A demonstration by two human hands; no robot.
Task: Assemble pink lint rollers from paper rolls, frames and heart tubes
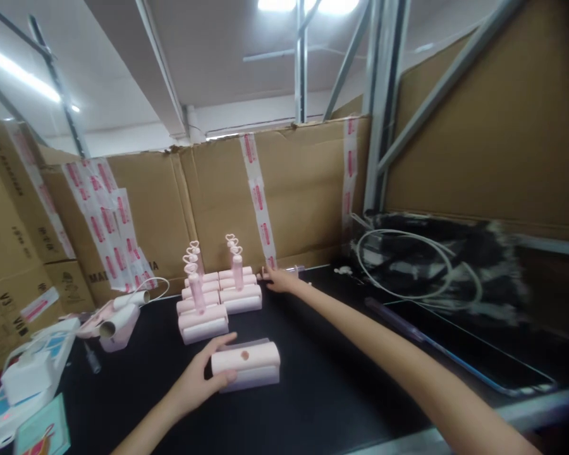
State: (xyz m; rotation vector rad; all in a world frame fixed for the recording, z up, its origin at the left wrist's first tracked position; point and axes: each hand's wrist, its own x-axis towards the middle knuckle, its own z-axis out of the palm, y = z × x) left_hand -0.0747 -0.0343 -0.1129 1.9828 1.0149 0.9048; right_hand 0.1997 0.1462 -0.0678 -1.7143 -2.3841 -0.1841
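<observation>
Two hands working at the pink pieces on the black table (313, 404).

The left hand (196, 382) is grasping the near pink block (246, 364), long axis lying left-right; the right hand (277, 278) is reaching far back, fingers loose on a small clear tube (294, 270) beside the stacked pink blocks (218, 300).

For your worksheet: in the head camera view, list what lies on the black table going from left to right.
White charger block → pale pink device with tubes → left hand → pink block it grips → right hand reaching to the back → coiled white cable.
</observation>
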